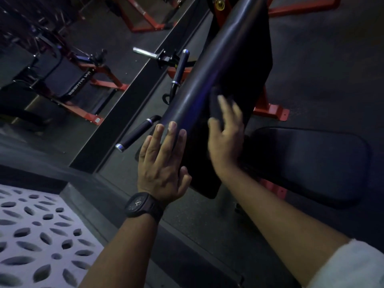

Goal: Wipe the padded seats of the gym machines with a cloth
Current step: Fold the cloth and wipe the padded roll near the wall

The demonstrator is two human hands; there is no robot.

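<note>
Two bare hands meet on a long black vinyl-covered back pad [218,69], smooth and faintly glossy, with a rounded edge, tilted away from the person. The left hand [164,161] lies flat on the pad's near end, its fingers straight and close together, the thumb tucked along the pad's edge; a black wristwatch [143,204] sits on that wrist. Just beyond and to the right of it, the right hand [225,138] covers a dark folded cloth [215,104] on the pad's shadowed face, fingers spread over it and the thumb by its lower edge. Motion blur hides whether it pinches the cloth or only presses it. To the right of that hand lies a broad dark padded seat [307,163] with rounded corners. Left of the left hand's fingertips juts a black foam-covered handle with chrome ends [135,136], and a second one [179,67] stands farther up. Red steel frame feet [272,111] show behind the pad. Both forearms reach forward, the right with a pale sleeve [353,265]. A white perforated panel [31,235] lies near the left elbow.
</note>
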